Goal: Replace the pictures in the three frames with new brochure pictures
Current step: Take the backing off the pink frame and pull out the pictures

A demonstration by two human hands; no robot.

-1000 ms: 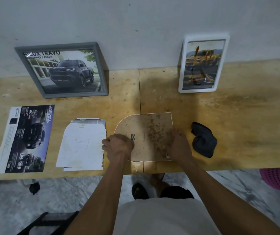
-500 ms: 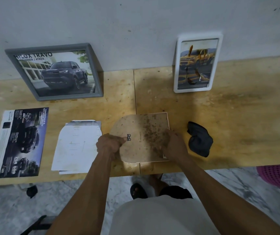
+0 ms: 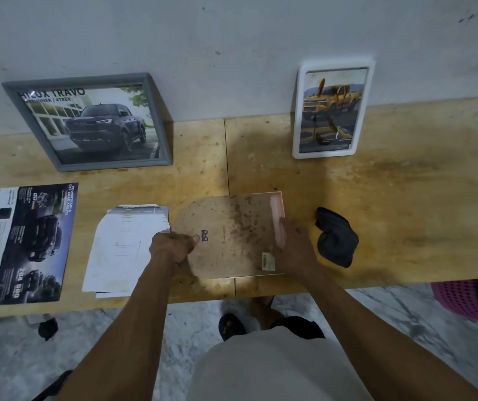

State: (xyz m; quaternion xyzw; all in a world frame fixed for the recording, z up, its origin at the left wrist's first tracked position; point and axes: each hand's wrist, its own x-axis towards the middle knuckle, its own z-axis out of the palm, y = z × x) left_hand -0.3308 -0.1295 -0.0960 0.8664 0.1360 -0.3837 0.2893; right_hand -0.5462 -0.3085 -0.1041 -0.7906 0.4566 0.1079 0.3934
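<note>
A pink frame (image 3: pixel 277 208) lies face down near the table's front edge. Its brown, stained backing board (image 3: pixel 232 227) has a rounded left end and sits shifted left, so a strip of the pink rim shows on the right. My left hand (image 3: pixel 171 247) pinches the board's left edge, thumb on top. My right hand (image 3: pixel 292 250) holds the frame's right side. A grey frame (image 3: pixel 76 81) with a dark truck picture and a white frame (image 3: pixel 298 117) with a yellow truck picture lean on the wall. A car brochure (image 3: pixel 29 244) lies at the left.
A stack of white papers (image 3: pixel 119 247) lies just left of my left hand. A crumpled black cloth (image 3: pixel 336 238) sits right of the pink frame. The plywood table (image 3: pixel 405 198) ends close to my body. A pink basket (image 3: pixel 469 299) stands on the floor at the right.
My left hand has drawn the backing board leftwards, uncovering the pink rim on the right. My right hand stays on the frame's right side.
</note>
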